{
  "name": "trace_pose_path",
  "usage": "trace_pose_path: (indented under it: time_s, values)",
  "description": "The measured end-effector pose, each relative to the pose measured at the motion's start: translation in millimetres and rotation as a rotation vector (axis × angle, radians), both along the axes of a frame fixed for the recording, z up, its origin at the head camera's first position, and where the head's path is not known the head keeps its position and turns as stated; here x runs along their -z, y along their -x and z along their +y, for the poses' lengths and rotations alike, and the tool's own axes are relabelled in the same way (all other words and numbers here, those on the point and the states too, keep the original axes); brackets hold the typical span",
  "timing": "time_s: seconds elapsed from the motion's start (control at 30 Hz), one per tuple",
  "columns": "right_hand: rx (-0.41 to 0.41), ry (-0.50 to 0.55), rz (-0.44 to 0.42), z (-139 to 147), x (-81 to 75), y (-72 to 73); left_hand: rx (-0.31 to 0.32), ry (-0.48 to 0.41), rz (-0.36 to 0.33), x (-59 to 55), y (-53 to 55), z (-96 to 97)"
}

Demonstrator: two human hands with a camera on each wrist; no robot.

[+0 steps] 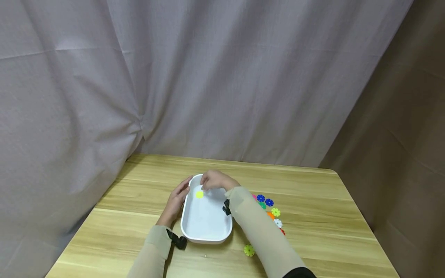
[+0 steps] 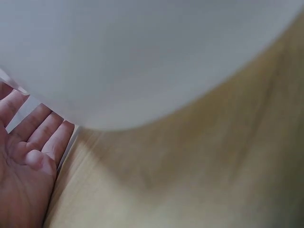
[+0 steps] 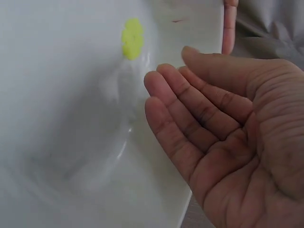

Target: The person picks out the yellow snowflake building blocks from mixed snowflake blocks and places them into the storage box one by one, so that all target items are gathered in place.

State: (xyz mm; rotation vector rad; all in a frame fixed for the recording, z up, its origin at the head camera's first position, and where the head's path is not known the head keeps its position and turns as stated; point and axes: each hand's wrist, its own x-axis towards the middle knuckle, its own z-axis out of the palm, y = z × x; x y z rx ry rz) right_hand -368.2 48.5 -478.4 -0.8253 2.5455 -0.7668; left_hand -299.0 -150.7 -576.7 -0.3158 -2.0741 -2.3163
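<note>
A white rectangular tray (image 1: 206, 220) with rounded corners stands on the table. Inside, toward its far left end, lies a yellow flower-shaped notched disc (image 1: 199, 194). My left hand (image 1: 176, 200) rests along the tray's left side, fingers extended near the rim; the left wrist view shows its palm (image 2: 23, 180) beside the white wall. Over the far end of the tray is my right hand (image 1: 217, 180), its fingers loosely bent. In the right wrist view nothing shows between the thumb and fingers (image 3: 190, 114), which are a short way from the yellow disc (image 3: 132, 39).
Right of the tray, partly behind my right sleeve, lie several notched discs, including blue (image 1: 269, 202), yellow-green (image 1: 276, 212), white (image 1: 277, 222) and orange ones. Another yellow-green disc (image 1: 249, 250) lies nearer the front. Grey curtains (image 1: 222, 96) hang behind the wooden table (image 1: 330, 231).
</note>
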Motion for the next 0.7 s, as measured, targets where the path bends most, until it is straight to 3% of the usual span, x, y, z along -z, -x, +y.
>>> trace_pose_path:
  time_s: [0.33,0.7]
  values:
    - [0.027,0.099,0.007,24,-12.6,-5.6,0.026,-0.027,0.011,-1.8,-1.4,1.2]
    - [0.039,0.171,0.04,62,-26.8,-17.6,0.01,-0.018,0.003,-0.4,-1.5,1.2]
